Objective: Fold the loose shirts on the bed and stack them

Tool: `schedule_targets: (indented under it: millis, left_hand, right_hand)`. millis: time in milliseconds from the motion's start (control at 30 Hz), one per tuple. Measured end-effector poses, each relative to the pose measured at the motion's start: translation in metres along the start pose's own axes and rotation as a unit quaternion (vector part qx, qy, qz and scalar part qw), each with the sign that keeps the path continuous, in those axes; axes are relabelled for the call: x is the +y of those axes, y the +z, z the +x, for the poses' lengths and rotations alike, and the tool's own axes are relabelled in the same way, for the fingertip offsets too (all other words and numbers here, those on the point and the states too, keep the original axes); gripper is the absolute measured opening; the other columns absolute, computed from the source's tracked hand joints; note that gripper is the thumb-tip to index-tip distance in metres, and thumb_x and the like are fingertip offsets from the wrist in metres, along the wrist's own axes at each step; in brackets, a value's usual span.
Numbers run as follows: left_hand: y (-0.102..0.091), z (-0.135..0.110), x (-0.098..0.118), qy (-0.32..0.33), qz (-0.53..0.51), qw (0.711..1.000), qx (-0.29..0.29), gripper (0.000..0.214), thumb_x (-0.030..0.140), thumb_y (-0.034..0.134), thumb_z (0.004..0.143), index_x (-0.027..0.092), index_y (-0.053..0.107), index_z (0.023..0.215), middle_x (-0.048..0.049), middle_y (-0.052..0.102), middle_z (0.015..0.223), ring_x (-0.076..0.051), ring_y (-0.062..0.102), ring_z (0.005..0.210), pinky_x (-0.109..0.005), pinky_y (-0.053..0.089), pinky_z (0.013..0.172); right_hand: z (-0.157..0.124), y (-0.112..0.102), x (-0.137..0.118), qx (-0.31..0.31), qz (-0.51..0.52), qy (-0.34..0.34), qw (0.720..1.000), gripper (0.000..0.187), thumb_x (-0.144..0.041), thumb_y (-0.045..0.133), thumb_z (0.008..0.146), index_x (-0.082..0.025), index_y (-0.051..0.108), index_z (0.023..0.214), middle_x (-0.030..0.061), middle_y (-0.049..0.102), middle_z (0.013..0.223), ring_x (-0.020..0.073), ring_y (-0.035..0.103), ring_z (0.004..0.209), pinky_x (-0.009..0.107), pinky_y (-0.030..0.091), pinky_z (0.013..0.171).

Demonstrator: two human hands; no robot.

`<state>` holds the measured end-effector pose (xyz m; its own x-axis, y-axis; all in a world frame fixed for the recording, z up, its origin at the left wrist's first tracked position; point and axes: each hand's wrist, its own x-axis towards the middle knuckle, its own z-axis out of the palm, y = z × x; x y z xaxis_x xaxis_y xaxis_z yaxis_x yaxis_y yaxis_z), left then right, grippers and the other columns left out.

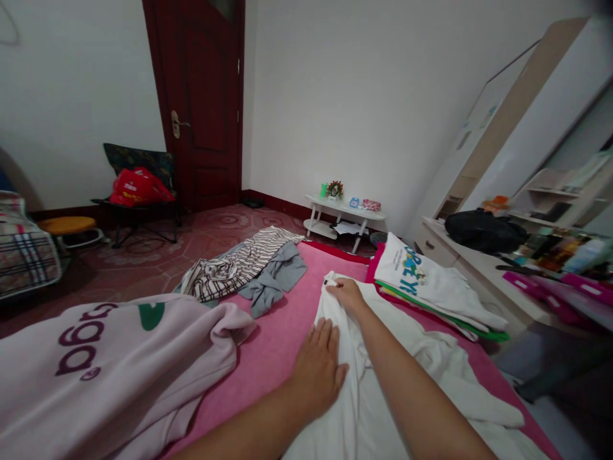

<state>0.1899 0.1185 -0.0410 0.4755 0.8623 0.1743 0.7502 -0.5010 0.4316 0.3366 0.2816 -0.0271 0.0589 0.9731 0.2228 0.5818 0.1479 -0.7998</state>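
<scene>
Closest to us lies the white shirt point(445, 361), spread under both our forearms and running out as far as our fingertips. It rests on the pink bed cover point(282, 332), which stretches away on every side of our fingers. Left of our left fingers, and apart from them, a pale pink sweatshirt point(119, 364) with dark lettering lies crumpled. Just right of our right fingers sits a pile of folded shirts point(431, 281), the top one white with blue print. Beyond our fingers and to the left, well apart, a striped top point(239, 265) lies partly over a grey garment point(278, 275). Our left hand point(318, 370) lies flat on the white shirt's left edge, fingers straight and close together, gripping nothing. Our right hand point(345, 295), farther out, has its fingers curled shut, pinching the shirt's far edge.
</scene>
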Motion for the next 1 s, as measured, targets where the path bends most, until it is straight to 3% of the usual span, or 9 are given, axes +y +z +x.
schedule_targets:
  millis: [133,233,467,600,700,800,900,1000]
  left_hand:
    - [0.000,-0.001,0.000,0.002,-0.005,1.000,0.002,0.065,0.046,0.030,0.094,0.012,0.023,0.149,-0.0143,0.016,0.156,-0.029,0.010,0.144,-0.043,0.012,0.118]
    - [0.000,-0.001,0.000,0.004,-0.004,1.000,0.000,0.064,0.045,0.028,0.095,0.012,0.024,0.149,-0.0143,0.015,0.156,-0.029,0.009,0.144,-0.044,0.012,0.118]
    - [0.001,0.002,0.001,0.000,0.011,1.000,-0.006,0.063,0.045,0.030,0.094,0.012,0.027,0.148,-0.0152,0.014,0.156,-0.030,0.009,0.144,-0.046,0.013,0.117]
    - [-0.002,0.002,0.001,0.001,0.022,1.000,-0.006,0.064,0.046,0.030,0.094,0.011,0.030,0.147,-0.0158,0.014,0.156,-0.030,0.009,0.144,-0.046,0.014,0.117]
    - [-0.003,0.001,0.000,0.001,0.031,1.000,-0.002,0.064,0.047,0.030,0.093,0.012,0.032,0.146,-0.0151,0.015,0.156,-0.030,0.009,0.144,-0.047,0.015,0.117]
    - [0.000,0.001,-0.001,0.006,0.042,0.999,0.002,0.063,0.047,0.032,0.093,0.013,0.033,0.145,-0.0139,0.016,0.156,-0.029,0.010,0.144,-0.047,0.015,0.116]
    - [0.004,0.001,-0.003,0.013,0.052,0.999,0.008,0.062,0.046,0.033,0.093,0.013,0.034,0.145,-0.0141,0.018,0.156,-0.029,0.011,0.144,-0.047,0.014,0.116]
    - [0.006,0.001,-0.003,0.017,0.059,0.998,0.017,0.061,0.045,0.033,0.093,0.012,0.035,0.144,-0.0148,0.019,0.155,-0.029,0.013,0.144,-0.045,0.014,0.116]
  right_hand:
    - [0.007,0.004,0.006,-0.002,0.109,0.023,0.994,0.027,-0.045,0.057,0.066,-0.018,0.060,0.070,0.0021,0.065,0.062,0.0190,0.060,0.059,0.028,0.043,0.054]
    - [0.006,0.009,0.013,0.024,0.130,0.026,0.991,0.027,-0.045,0.059,0.064,-0.019,0.058,0.074,0.0011,0.064,0.061,0.0186,0.059,0.057,0.028,0.043,0.053]
    - [0.013,0.028,0.020,0.086,0.048,-0.002,0.995,0.013,-0.033,0.060,0.066,-0.023,0.055,0.073,0.0002,0.065,0.074,0.0200,0.059,0.078,0.029,0.045,0.070]
    - [0.018,0.022,0.017,0.066,0.002,0.016,0.998,0.023,-0.042,0.054,0.076,-0.020,0.061,0.077,0.0028,0.067,0.075,0.0194,0.060,0.077,0.029,0.046,0.070]
    - [0.011,0.000,0.018,0.013,-0.038,0.031,0.999,0.034,-0.047,0.049,0.081,-0.016,0.065,0.080,0.0030,0.066,0.068,0.0175,0.060,0.068,0.027,0.046,0.063]
    - [-0.008,-0.035,0.024,-0.026,-0.115,0.040,0.992,0.026,-0.041,0.062,0.074,-0.016,0.067,0.081,0.0006,0.065,0.065,0.0154,0.059,0.063,0.025,0.043,0.060]
    - [-0.036,-0.077,0.029,-0.033,-0.221,0.043,0.974,0.016,-0.029,0.072,0.062,-0.019,0.068,0.074,-0.0015,0.064,0.064,0.0143,0.058,0.063,0.024,0.039,0.060]
    - [-0.062,-0.122,0.028,-0.014,-0.318,0.046,0.947,0.009,-0.025,0.073,0.060,-0.020,0.066,0.063,-0.0007,0.064,0.062,0.0150,0.058,0.065,0.024,0.037,0.060]
